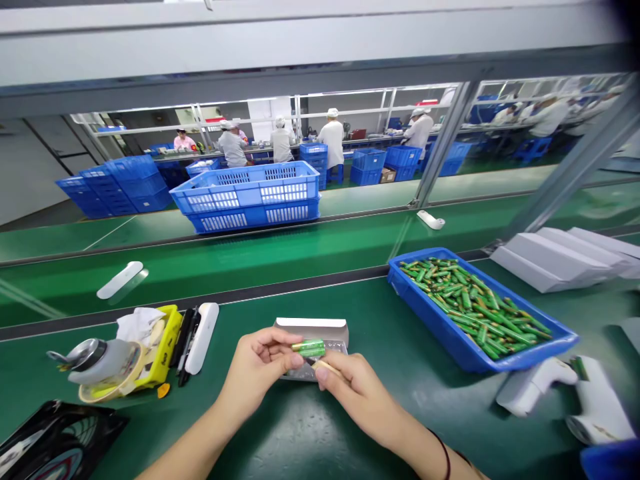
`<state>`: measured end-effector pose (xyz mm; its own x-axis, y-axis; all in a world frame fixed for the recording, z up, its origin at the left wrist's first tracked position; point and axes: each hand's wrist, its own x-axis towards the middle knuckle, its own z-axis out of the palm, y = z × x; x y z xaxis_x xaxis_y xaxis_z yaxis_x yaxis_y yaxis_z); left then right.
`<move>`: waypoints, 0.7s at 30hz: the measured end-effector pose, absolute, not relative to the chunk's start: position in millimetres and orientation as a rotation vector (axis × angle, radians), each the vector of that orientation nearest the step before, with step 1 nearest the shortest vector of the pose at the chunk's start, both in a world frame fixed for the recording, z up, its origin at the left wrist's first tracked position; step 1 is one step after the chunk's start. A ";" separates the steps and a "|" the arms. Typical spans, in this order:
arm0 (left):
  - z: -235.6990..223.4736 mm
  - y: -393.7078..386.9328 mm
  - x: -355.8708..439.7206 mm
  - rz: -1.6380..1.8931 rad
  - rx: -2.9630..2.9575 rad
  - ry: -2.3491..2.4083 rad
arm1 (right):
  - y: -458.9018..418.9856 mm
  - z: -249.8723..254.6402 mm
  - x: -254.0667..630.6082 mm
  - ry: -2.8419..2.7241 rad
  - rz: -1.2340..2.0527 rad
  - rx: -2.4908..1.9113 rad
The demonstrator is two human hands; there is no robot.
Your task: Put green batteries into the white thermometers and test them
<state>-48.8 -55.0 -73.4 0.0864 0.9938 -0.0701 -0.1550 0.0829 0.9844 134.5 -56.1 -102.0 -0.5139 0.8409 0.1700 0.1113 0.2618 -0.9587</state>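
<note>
Between the fingers and thumb of my left hand (263,363) is a small green battery (311,347) with a gold-coloured end, held roughly level. My right hand (357,390) pinches a thin tool with a pale, wood-coloured handle (331,367). Its dark tip points at the underside of the battery; I cannot tell whether they touch. Just behind and below both hands lies an open white box (313,327) with its lid raised and a clear plastic insert partly hidden by the hands. To the right, a blue tray (425,320) holds many similar green batteries.
White pipe-like fittings (537,385) lie right of the tray, below folded white cartons (555,257). At left are a yellow basket (167,347), a bottle (103,360), pens (185,343) and a black fan (65,440). Blue crates (250,197) stand beyond the belt; people work farther back.
</note>
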 end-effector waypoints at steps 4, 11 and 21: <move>-72.5 -56.8 -48.5 1.134 1.188 1.150 | -51.6 -102.4 133.6 -1.611 1.401 -0.861; -54.5 -53.0 -49.6 1.041 1.571 1.204 | -59.0 -103.9 135.1 -1.606 0.952 -1.025; -52.8 -46.1 -52.3 1.168 1.957 1.279 | -39.3 -81.8 154.8 -1.291 1.194 -0.897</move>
<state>-52.3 -46.1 -52.8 0.1814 0.9081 0.3774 0.4577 -0.4176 0.7849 154.8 -39.3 -81.8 -0.1049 0.9701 0.2191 -0.1424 0.2034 -0.9687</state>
